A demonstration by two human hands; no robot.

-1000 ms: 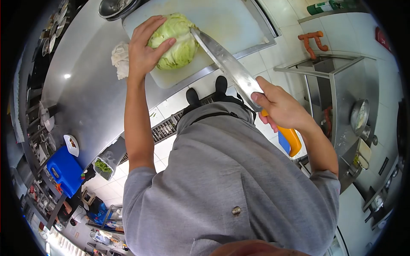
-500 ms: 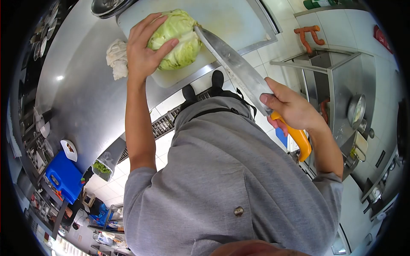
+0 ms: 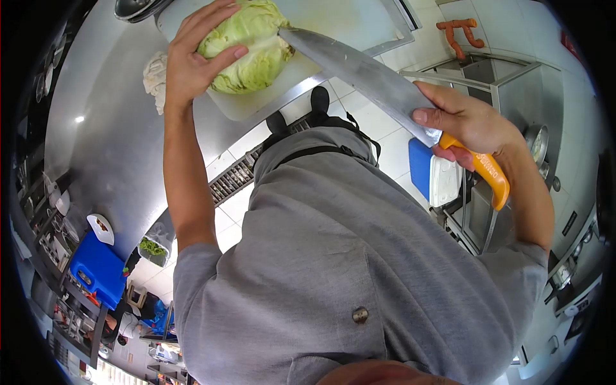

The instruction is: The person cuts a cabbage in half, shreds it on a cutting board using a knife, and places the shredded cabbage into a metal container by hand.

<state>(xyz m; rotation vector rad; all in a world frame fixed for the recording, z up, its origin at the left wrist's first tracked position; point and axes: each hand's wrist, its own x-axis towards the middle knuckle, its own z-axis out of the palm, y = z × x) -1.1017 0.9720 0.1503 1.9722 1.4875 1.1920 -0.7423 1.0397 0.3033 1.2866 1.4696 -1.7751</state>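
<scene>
A pale green head of cabbage or lettuce (image 3: pixel 253 54) rests on a whitish cutting board (image 3: pixel 346 22). My left hand (image 3: pixel 199 58) grips its left side, thumb and fingers spread around it. My right hand (image 3: pixel 471 125) is closed round a large knife (image 3: pixel 366 74), at the place where the wide metal blade meets the orange handle. The blade points up and left, and its tip touches the right side of the head near the stem end; whether it has gone in I cannot tell.
A crumpled cloth (image 3: pixel 155 80) lies on the steel counter (image 3: pixel 106 141) left of my left hand. Metal bowls (image 3: pixel 138 8) stand at the board's upper left. A blue board (image 3: pixel 99 266) and a container of greens (image 3: pixel 154 249) are lower left. A blue-and-white box (image 3: pixel 433 173) sits right.
My right hand and the knife handle have moved right, and more of the blade's flat side shows. The view has shifted, so the left hand and the head appear further left.
</scene>
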